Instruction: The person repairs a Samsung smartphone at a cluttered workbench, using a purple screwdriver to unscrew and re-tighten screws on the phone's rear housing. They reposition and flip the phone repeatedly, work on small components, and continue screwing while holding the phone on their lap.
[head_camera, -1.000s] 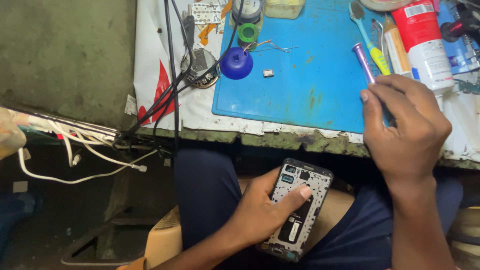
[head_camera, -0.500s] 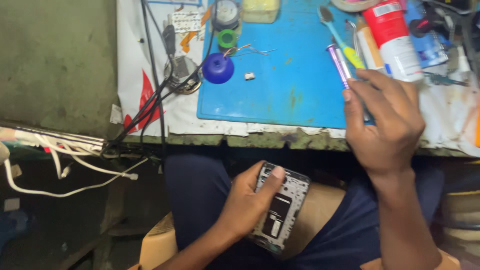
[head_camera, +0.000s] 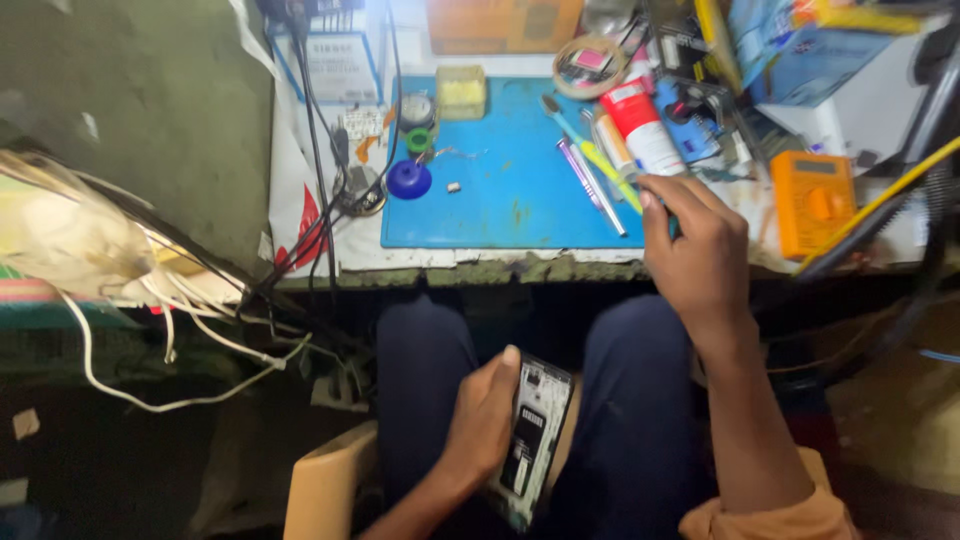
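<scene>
Gripping the opened black phone with exposed back, my left hand hides its edge; right hand curls closed over something I can't make out.

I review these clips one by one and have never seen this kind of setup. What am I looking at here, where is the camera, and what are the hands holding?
No machine here: a seated person works with bare hands, filmed by a head-worn camera looking down. The left hand holds an opened phone, its insides showing, over the lap. The right hand rests at the bench edge on the blue mat, gripping something mostly hidden. Beside it lie a purple tool, a toothbrush and a white and red tube. An orange meter sits further right, cables left.
</scene>
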